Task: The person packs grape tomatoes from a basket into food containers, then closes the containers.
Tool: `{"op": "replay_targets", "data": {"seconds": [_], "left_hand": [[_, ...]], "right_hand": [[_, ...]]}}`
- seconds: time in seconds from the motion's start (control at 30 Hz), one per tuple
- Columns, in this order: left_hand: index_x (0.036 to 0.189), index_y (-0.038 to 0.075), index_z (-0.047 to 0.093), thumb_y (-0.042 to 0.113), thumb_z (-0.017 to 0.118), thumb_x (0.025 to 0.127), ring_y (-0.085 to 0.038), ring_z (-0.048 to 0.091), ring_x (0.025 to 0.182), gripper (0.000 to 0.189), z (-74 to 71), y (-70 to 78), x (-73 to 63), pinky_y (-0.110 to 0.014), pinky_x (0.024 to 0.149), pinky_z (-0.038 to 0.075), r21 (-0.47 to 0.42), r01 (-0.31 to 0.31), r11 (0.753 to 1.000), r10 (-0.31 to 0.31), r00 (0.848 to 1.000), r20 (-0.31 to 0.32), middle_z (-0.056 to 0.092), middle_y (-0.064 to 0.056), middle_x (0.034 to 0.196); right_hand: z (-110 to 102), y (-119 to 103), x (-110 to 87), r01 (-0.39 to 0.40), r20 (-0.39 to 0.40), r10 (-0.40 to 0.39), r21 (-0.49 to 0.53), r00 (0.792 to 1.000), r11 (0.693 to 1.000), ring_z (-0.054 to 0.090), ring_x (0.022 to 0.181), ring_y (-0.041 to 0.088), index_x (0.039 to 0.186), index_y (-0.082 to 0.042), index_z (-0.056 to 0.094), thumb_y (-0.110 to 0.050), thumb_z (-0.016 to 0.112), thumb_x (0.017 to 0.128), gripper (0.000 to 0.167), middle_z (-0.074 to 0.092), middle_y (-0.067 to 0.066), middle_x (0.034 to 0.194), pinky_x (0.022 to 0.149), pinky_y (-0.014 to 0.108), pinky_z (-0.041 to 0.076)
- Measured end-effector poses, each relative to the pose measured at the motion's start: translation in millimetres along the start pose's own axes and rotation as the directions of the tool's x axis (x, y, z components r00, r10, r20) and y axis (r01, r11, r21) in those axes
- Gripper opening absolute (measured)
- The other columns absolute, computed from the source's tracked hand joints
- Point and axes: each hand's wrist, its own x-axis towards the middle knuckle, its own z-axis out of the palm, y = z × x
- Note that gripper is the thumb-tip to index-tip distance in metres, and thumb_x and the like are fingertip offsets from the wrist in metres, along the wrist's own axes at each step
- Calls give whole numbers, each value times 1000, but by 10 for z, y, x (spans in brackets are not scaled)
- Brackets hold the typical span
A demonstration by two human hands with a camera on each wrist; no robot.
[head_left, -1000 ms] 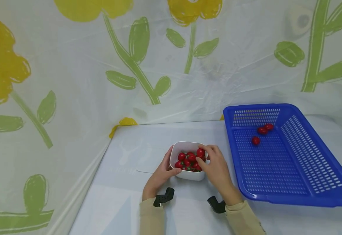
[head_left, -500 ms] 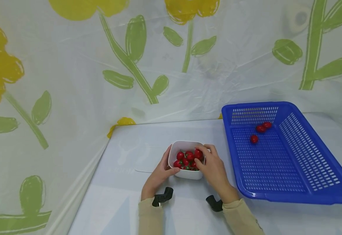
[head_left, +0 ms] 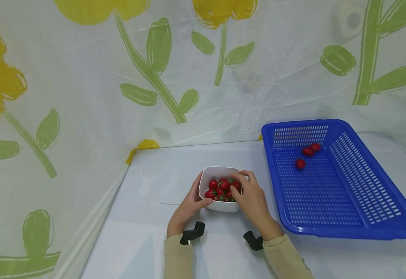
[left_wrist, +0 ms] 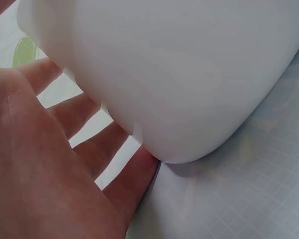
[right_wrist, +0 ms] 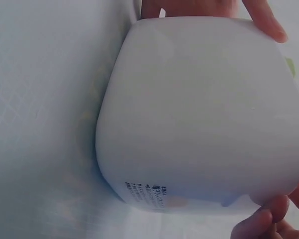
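A small white plastic box (head_left: 223, 206) stands on the table, holding several red cherry tomatoes (head_left: 219, 190) with green stems. My left hand (head_left: 187, 209) grips its left side, thumb over the front rim; in the left wrist view the fingers (left_wrist: 114, 149) lie along the box wall. Over the right rim reaches my right hand (head_left: 256, 201), with thumb and index finger around one cherry tomato (head_left: 237, 184) inside. The right wrist view shows mostly the box's outer wall (right_wrist: 199, 109) with printed text, and curled fingertips (right_wrist: 258, 224) at lower right. The tomato is hidden there.
A large blue perforated basket (head_left: 282, 205) stands on the right of the table, close to the right forearm. Three loose cherry tomatoes (head_left: 300, 164) lie at its far end. Behind the table hangs a white sheet (head_left: 91, 97) printed with yellow flowers.
The tomato at my right fingertips has sunk lower into the box. My left hand keeps its hold. The whole view has shifted slightly.
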Motion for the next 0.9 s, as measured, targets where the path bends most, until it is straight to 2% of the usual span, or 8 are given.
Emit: {"op": "replay_targets", "data": {"seconds": [0.2,0.33,0.47,0.67,0.8,0.9], "left_hand": [[144,20,5,21,63,83,-26,11,133,85,-3,3,-9,-49,102,22,1,11,1000,-11,1000,-4,12,-5,147],[144,27,9,15,61,83,-22,16,132,81,-30,-107,10,-48,101,25,6,7,1000,-7,1000,-30,16,1,146],[142,34,12,8,59,84,-18,21,130,79,-68,-248,40,-46,99,29,12,-6,1000,6,999,-48,20,8,143],[141,35,13,10,59,84,-17,20,131,77,-84,-246,47,-47,101,26,27,-2,1000,3,999,-45,21,9,143],[141,36,14,11,60,83,-17,19,131,78,-81,-230,38,-47,101,25,34,9,999,-7,999,-53,21,11,143],[141,37,15,12,61,83,-16,18,131,79,-62,-221,39,-47,100,26,31,20,999,-18,999,-50,20,13,143]], "right_hand": [[-35,-65,4,37,-82,-32,50,996,998,41,58,6,104,-18,64,-13,62,81,23,51,-1,107,46,22,36],[-72,-161,2,84,-93,-74,104,993,991,42,60,5,103,-15,65,-12,62,82,21,52,-3,105,46,20,37],[-136,-236,-4,103,-55,-95,154,994,983,45,66,4,105,-15,63,-14,61,83,22,52,-7,102,51,20,41],[-298,-308,17,91,20,-100,253,995,963,47,68,5,106,-17,63,-15,60,86,21,54,-13,83,55,22,44],[-373,-347,4,66,76,-92,293,993,954,49,70,6,107,-22,63,-20,59,87,21,56,-15,86,56,22,45],[-441,-382,-13,75,101,-110,302,989,950,49,71,7,108,-22,62,-22,58,87,22,57,-15,87,56,22,45]]}}
